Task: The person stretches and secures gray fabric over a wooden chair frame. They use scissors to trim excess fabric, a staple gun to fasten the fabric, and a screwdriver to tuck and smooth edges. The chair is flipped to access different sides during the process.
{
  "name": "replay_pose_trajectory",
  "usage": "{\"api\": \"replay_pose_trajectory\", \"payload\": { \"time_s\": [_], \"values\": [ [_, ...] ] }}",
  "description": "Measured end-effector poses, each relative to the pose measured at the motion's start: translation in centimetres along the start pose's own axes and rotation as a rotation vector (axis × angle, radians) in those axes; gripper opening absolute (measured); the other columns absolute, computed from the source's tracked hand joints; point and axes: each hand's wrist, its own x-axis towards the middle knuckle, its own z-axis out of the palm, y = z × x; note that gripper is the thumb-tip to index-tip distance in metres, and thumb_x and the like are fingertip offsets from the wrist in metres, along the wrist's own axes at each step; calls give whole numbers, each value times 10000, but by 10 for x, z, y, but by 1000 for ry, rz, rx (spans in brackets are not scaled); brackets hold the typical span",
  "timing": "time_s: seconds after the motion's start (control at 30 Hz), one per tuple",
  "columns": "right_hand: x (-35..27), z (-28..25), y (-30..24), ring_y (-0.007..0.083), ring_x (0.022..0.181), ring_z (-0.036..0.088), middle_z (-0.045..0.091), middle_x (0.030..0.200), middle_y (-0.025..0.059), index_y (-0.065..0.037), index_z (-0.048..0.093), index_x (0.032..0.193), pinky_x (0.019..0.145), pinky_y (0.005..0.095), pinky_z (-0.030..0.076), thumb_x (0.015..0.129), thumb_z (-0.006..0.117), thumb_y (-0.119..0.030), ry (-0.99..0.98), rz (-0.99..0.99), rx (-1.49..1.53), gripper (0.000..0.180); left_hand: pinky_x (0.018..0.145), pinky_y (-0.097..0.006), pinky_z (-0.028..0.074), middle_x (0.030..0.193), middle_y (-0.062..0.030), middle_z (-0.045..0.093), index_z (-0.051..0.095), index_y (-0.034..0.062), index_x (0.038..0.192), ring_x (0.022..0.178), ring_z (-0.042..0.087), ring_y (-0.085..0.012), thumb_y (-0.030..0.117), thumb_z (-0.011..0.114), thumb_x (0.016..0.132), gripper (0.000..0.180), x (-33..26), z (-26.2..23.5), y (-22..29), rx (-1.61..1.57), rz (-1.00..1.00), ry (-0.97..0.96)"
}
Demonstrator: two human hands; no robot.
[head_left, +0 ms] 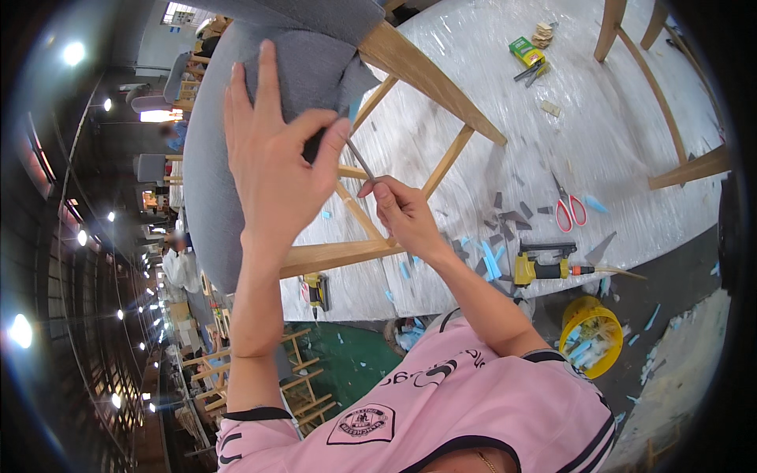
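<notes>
A chair with grey fabric upholstery (213, 158) and a pale wooden frame (430, 71) lies tipped over on the table in front of me. My left hand (280, 177) rests on the fabric with its fingers stretched out. Its thumb and index finger curve toward each other beside a gap in the cloth. In my closed right hand (406, 221) is a thin, dark metal rod-like tool (359, 158), whose far end reaches the fabric edge by my left thumb. The tool's handle is hidden inside my fingers.
Plastic film covers the table (473, 205). Right of the chair lie red-handled scissors (569, 211), a yellow-black staple gun (544, 264) with a hose, and grey and blue scraps. Another staple gun (317, 292) sits near the front edge. A yellow bucket (591, 335) stands below; wooden chair legs (654, 87) rise at right.
</notes>
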Motion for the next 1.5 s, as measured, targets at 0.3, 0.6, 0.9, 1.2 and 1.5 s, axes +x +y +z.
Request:
{"api": "replay_pose_trajectory", "payload": {
  "time_s": [0.3, 0.6, 0.9, 1.2, 1.5],
  "values": [
    [46, 85, 7, 34, 472, 400, 460, 625, -54, -37, 625, 1124, 441, 222, 326, 1118, 457, -416, 114, -142, 481, 415, 1204, -623, 219, 1659, -188, 350, 825, 141, 879, 1491, 278, -538, 339, 801, 818, 209, 6, -3, 9, 42, -28, -98],
    [54, 99, -25, 29, 671, 489, 583, 795, -40, -3, 616, 1202, 559, 231, 398, 1134, 444, -325, 321, -171, 343, 371, 1174, -629, 284, 1652, -187, 349, 814, 144, 836, 1446, 322, -560, 258, 797, 790, 125, 1, -2, 5, 49, -39, -98],
    [35, 80, -40, 0, 516, 423, 487, 650, -69, -40, 627, 1141, 447, 200, 305, 1119, 473, -394, 130, -58, 575, 386, 1183, -582, 301, 1634, -187, 393, 815, 132, 846, 1466, 337, -531, 275, 812, 790, 154, -3, -1, 7, 24, -57, -55],
    [37, 28, 9, 42, 592, 402, 446, 637, -58, -24, 658, 979, 550, 245, 344, 1112, 507, -331, 30, -109, 192, 367, 1123, -552, 387, 1254, -113, 640, 774, 89, 793, 1277, 551, -387, 180, 849, 758, 123, -6, 4, 6, -107, -64, 107],
    [62, 22, -8, 33, 681, 452, 551, 758, -46, 16, 649, 1055, 572, 236, 363, 1108, 521, -251, 11, -185, 221, 301, 829, -351, 583, 940, -30, 641, 661, 61, 786, 900, 708, -247, 104, 798, 782, 144, -14, 23, 12, -188, 53, 49]
  ]
}}
